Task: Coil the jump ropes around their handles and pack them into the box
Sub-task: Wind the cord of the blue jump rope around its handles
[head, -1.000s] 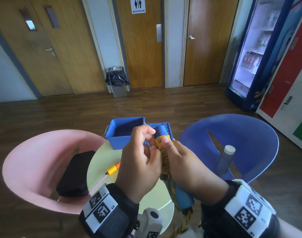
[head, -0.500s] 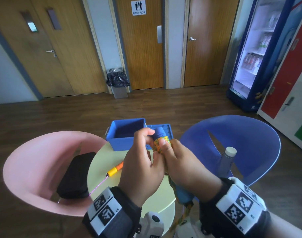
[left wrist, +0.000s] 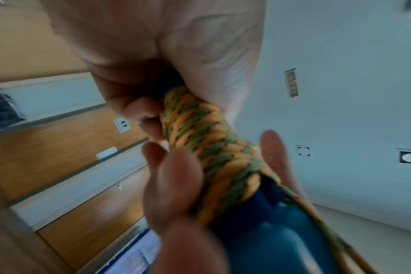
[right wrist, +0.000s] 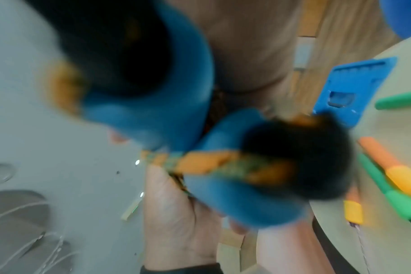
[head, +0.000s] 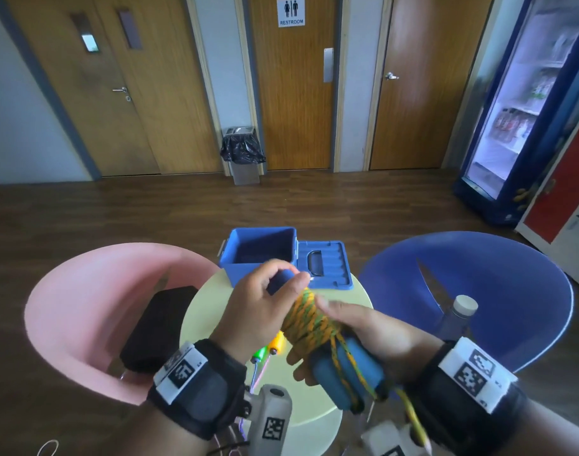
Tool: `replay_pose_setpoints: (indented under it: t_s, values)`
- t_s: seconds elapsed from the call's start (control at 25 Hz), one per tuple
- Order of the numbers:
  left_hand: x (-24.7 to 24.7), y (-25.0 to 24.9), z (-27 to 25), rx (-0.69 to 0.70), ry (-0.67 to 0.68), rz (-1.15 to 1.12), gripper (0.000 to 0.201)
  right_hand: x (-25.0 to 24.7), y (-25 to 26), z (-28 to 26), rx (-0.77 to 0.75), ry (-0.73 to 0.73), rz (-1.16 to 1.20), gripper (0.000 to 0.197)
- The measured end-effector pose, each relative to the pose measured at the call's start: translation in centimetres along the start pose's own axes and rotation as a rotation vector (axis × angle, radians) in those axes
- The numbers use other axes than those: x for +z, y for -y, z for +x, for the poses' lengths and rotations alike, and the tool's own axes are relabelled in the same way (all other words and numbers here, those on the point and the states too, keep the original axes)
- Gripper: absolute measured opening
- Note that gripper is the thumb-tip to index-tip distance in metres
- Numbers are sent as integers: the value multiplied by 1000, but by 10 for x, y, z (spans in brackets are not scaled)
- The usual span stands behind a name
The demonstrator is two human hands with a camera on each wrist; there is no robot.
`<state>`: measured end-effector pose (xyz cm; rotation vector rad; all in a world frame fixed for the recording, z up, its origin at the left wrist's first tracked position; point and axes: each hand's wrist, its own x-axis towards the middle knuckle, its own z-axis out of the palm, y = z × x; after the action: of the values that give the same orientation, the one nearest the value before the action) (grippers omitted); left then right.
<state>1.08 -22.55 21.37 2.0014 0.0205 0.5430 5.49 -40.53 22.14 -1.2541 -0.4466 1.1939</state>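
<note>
A jump rope with two blue foam handles (head: 344, 373) and a braided orange-and-green cord (head: 309, 324) is held up in front of the person, above the near edge of a round pale-yellow bench (head: 202, 311). The cord is wound in tight turns around the upper part of the paired handles, and a loose strand runs down along the foam and off past the right wrist. The left hand (head: 262, 311) grasps the top end of the handles, its fingers curled over the blue tip just above the coil. The right hand (head: 373, 337) is wrapped around the bundle lower down, thumb lying beside the coil and fingers curling under the foam. The right wrist view, though blurred, shows the two handle ends (right wrist: 200, 129) side by side against the palm.

On the bench beyond the hands stands an open blue plastic box (head: 258, 255), and its blue lid (head: 324, 264) with a recessed handle lies flat, touching the box's right side. Nearer the person, partly hidden under the left hand, lies a second jump rope with orange, yellow and green handles (right wrist: 396, 178). A pink plastic chair (head: 94, 304) holding a black pouch (head: 156, 327) is on the left, and a blue plastic chair (head: 498, 284) is on the right.
</note>
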Motion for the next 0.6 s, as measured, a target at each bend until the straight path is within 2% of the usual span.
replay_pose_setpoints:
  t_s: [0.08,0.2,0.32,0.44,0.6]
  values:
    - [-16,22,14,-111,-89,-23,31,-4,-2,16,40,3,-89,49]
    - [-34,58,33,-276,-3,74,51,-2,-3,54,97,-81,-256,31]
    - [-54,90,55,-304,-49,172,61,5,5,102,110,-55,-301,17]
    - [-83,121,87,-301,-81,153,61,8,16,155,137,-23,-184,33]
    - [-120,162,133,-227,-25,80,56,12,23,224,125,-3,-64,41]
